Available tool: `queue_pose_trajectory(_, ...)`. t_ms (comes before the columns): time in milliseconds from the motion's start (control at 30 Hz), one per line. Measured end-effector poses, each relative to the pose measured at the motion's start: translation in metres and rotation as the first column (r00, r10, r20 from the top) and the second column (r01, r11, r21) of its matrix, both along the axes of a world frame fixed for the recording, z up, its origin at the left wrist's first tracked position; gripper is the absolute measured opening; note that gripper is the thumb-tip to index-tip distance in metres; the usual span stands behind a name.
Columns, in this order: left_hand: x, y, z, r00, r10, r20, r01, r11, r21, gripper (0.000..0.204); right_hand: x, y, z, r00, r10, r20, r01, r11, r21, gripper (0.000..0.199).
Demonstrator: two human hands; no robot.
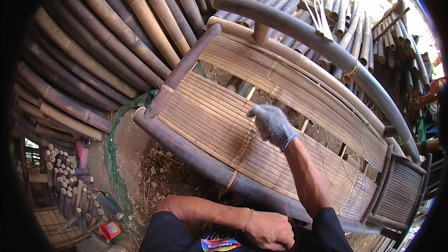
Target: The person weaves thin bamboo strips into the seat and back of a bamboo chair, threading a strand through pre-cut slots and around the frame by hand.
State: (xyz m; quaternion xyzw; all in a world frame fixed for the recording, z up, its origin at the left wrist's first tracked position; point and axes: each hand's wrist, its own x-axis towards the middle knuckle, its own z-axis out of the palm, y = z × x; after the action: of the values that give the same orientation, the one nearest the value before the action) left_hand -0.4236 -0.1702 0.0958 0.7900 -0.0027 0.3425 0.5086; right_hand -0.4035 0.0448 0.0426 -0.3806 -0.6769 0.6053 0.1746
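Note:
My right hand (274, 125), in a grey knit glove with a blue cuff edge, is above the slatted seat of a bamboo bench (191, 147). Its fingers are curled together; what they hold, if anything, is hidden. Thin reddish string (219, 143) runs across the slats (205, 107) below and left of the glove. My bare left hand (270, 231) is closed in front of my body, near the bench's front rail. A thin reddish string (287, 207) rises from it toward the seat. Beyond a gap lies the bench's slatted back panel (298, 84).
Thick bamboo poles (102, 32) lean in rows at the left. Cut bamboo (345, 32) is piled beyond the bench. Another slatted piece (399, 189) stands at the right. Short poles (74, 196) and a red packet (110, 230) are lower left, beside green netting (112, 154).

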Motion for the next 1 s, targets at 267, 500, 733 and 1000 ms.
queue_pose_trajectory(267, -0.207, 0.208, -0.080, 0.126, 0.975, -0.183, -0.893, 0.192, 0.408, 0.033, -0.001, 0.071, 0.091, 0.751, -0.252, -0.611, 0.191, 0.968, -0.164, 0.039)
queue_pose_trajectory(500, -0.208, 0.235, -0.107, 0.017, 0.671, -0.741, -0.722, 0.521, 0.455, 0.038, 0.038, 0.062, 0.022, 0.549, 0.058, 0.834, -0.514, 0.810, 0.283, 0.047)
queue_pose_trajectory(733, -0.220, 0.231, -0.117, 0.085, 0.695, -0.714, -0.757, 0.511, 0.408, 0.039, -0.044, -0.018, 0.044, 0.953, 0.070, 0.295, -0.039, 0.993, -0.108, 0.049)
queue_pose_trajectory(1000, -0.224, 0.226, -0.118, 0.117, 0.794, -0.597, -0.808, 0.426, 0.408, 0.037, 0.026, -0.038, 0.050, 0.935, -0.192, 0.299, 0.295, 0.887, -0.354, 0.035)
